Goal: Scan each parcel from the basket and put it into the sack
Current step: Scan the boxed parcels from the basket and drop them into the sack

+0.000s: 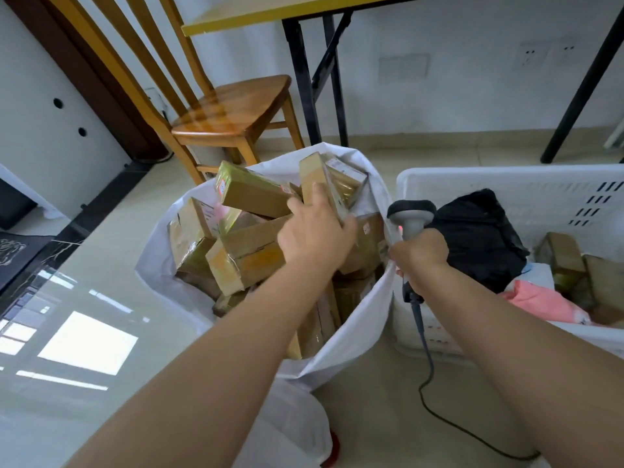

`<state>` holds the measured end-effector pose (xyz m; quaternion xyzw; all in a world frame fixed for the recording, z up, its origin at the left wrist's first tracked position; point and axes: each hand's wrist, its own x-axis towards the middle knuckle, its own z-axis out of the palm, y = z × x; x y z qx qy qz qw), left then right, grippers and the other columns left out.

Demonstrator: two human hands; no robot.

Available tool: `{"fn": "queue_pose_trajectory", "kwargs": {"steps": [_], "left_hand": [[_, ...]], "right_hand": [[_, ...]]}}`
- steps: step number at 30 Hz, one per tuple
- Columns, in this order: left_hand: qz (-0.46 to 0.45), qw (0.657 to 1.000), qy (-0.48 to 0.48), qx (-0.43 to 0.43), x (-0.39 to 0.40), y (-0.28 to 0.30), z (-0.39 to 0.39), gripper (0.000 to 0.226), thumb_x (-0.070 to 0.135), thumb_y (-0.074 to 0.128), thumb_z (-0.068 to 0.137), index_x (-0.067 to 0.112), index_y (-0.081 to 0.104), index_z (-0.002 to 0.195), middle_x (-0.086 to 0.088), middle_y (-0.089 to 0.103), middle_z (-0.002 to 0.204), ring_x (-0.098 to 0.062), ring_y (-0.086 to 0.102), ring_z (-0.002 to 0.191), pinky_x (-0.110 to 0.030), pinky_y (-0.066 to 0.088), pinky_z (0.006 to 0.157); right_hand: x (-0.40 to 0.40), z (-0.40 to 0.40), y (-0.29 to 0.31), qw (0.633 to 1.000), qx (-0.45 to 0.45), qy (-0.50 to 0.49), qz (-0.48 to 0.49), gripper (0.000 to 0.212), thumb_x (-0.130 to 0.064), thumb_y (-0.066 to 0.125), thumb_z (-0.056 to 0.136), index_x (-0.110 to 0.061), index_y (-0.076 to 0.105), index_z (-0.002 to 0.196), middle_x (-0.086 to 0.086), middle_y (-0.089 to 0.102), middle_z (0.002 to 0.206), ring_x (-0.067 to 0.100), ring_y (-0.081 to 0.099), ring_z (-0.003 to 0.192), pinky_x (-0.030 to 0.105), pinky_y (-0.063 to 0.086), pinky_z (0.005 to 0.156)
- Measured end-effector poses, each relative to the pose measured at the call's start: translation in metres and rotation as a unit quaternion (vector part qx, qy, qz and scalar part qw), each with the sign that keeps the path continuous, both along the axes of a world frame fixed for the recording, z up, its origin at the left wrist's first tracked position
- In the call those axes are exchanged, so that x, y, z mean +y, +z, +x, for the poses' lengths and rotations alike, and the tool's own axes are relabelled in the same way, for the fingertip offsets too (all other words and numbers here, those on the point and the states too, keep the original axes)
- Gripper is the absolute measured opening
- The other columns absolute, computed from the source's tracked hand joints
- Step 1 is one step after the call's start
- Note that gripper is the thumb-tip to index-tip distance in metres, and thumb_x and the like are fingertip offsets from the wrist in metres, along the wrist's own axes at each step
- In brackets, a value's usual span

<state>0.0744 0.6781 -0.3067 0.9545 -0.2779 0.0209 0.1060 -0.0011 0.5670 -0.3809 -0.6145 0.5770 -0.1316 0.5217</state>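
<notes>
A white sack (354, 336) stands open on the floor, heaped with several brown cardboard parcels (250, 251). My left hand (314, 231) reaches into its mouth and grips a tall cardboard parcel (312, 172) that stands upright near the sack's far rim. My right hand (418, 253) grips the handle of a grey barcode scanner (410, 212), held upright between sack and basket, its cable trailing down to the floor. The white plastic basket (506, 184) sits to the right, holding a black bag parcel (479, 238), a pink one (543, 302) and cardboard boxes (567, 255).
A wooden chair (233, 113) stands behind the sack, beside a black-legged table (304, 82) with a yellow top. The scanner cable (472, 434) loops across the tiled floor at lower right. A dark cabinet edge (20, 255) lies at the left.
</notes>
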Motion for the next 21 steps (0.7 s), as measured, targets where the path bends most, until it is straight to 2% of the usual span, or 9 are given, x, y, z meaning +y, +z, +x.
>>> {"fn": "queue_pose_trajectory", "kwargs": {"steps": [2, 4, 7, 9, 10, 13, 16, 19, 21], "left_hand": [[0.05, 0.998, 0.015, 0.031, 0.003, -0.028, -0.015, 0.088, 0.058, 0.046, 0.093, 0.014, 0.001, 0.153, -0.011, 0.042, 0.121, -0.027, 0.055, 0.096, -0.035, 0.043, 0.07], [0.098, 0.993, 0.032, 0.049, 0.014, -0.056, -0.022, 0.102, 0.06, 0.048, 0.092, 0.004, -0.012, 0.153, -0.015, 0.043, 0.133, -0.027, 0.057, 0.108, -0.035, 0.044, 0.074], [0.139, 0.989, 0.032, 0.036, 0.016, -0.07, -0.015, 0.109, 0.063, 0.048, 0.091, 0.0, -0.017, 0.151, -0.017, 0.045, 0.135, -0.027, 0.059, 0.108, -0.035, 0.041, 0.071], [0.165, 0.985, 0.005, 0.056, 0.009, -0.064, -0.01, 0.111, 0.065, 0.05, 0.089, 0.001, -0.017, 0.151, -0.015, 0.049, 0.133, -0.027, 0.059, 0.108, -0.035, 0.041, 0.07], [0.174, 0.982, -0.01, 0.072, 0.007, -0.06, -0.008, 0.113, 0.067, 0.051, 0.088, 0.003, -0.016, 0.152, -0.014, 0.051, 0.132, -0.027, 0.06, 0.108, -0.034, 0.043, 0.071], [0.164, 0.977, -0.021, 0.131, 0.006, -0.044, 0.001, 0.109, 0.07, 0.053, 0.084, 0.007, -0.002, 0.154, -0.009, 0.053, 0.133, -0.027, 0.059, 0.115, -0.037, 0.048, 0.079], [0.096, 0.992, 0.02, 0.083, 0.005, -0.025, 0.0, 0.084, 0.065, 0.059, 0.085, 0.011, 0.027, 0.142, -0.01, 0.047, 0.128, -0.028, 0.056, 0.113, -0.036, 0.043, 0.072], [0.017, 1.0, -0.018, 0.016, -0.003, -0.014, -0.014, 0.071, 0.055, 0.058, 0.09, 0.012, 0.029, 0.139, -0.008, 0.046, 0.124, -0.027, 0.058, 0.107, -0.033, 0.045, 0.068], [-0.013, 0.996, -0.08, 0.024, -0.017, -0.012, -0.03, 0.06, 0.048, 0.057, 0.092, 0.014, 0.033, 0.135, -0.007, 0.046, 0.123, -0.028, 0.057, 0.108, -0.035, 0.046, 0.072]], "right_hand": [[-0.002, -0.006, -0.001, 1.0, 0.009, -0.005, -0.002, 0.025, -0.003, 0.063, 0.084, -0.005, 0.052, 0.106, 0.02, 0.06, 0.103, 0.037, 0.065, 0.094, 0.033, 0.049, 0.065], [-0.002, -0.013, -0.002, 1.0, 0.014, -0.001, -0.002, 0.029, -0.002, 0.064, 0.084, -0.008, 0.052, 0.11, 0.018, 0.059, 0.099, 0.031, 0.062, 0.084, 0.027, 0.042, 0.051], [-0.004, -0.02, -0.006, 1.0, 0.017, -0.002, 0.0, 0.028, -0.003, 0.067, 0.085, -0.007, 0.054, 0.109, 0.017, 0.061, 0.097, 0.027, 0.058, 0.077, 0.025, 0.031, 0.042], [-0.006, -0.022, -0.003, 0.999, 0.025, -0.017, 0.019, 0.017, -0.006, 0.069, 0.086, -0.001, 0.055, 0.095, 0.017, 0.062, 0.084, 0.024, 0.056, 0.062, 0.026, 0.031, 0.041], [-0.007, -0.021, -0.001, 0.999, 0.025, -0.019, 0.036, 0.02, -0.009, 0.069, 0.088, -0.002, 0.051, 0.083, 0.014, 0.058, 0.073, 0.022, 0.052, 0.054, 0.026, 0.031, 0.04], [-0.007, -0.026, 0.015, 0.998, -0.011, -0.01, 0.062, 0.025, -0.012, 0.071, 0.088, -0.006, 0.049, 0.078, 0.009, 0.051, 0.062, 0.018, 0.048, 0.047, 0.023, 0.033, 0.034], [-0.016, -0.04, 0.026, 0.998, -0.042, -0.018, 0.047, 0.024, -0.012, 0.075, 0.084, -0.006, 0.054, 0.074, 0.009, 0.054, 0.059, 0.019, 0.051, 0.045, 0.024, 0.038, 0.038], [-0.03, -0.06, 0.033, 0.995, -0.078, -0.038, 0.048, 0.016, -0.009, 0.075, 0.082, -0.002, 0.061, 0.086, 0.01, 0.055, 0.061, 0.019, 0.05, 0.044, 0.025, 0.039, 0.042], [-0.039, -0.075, 0.036, 0.991, -0.106, -0.053, 0.069, 0.012, -0.005, 0.071, 0.084, 0.001, 0.062, 0.082, 0.011, 0.054, 0.059, 0.02, 0.047, 0.045, 0.026, 0.039, 0.043]]}}
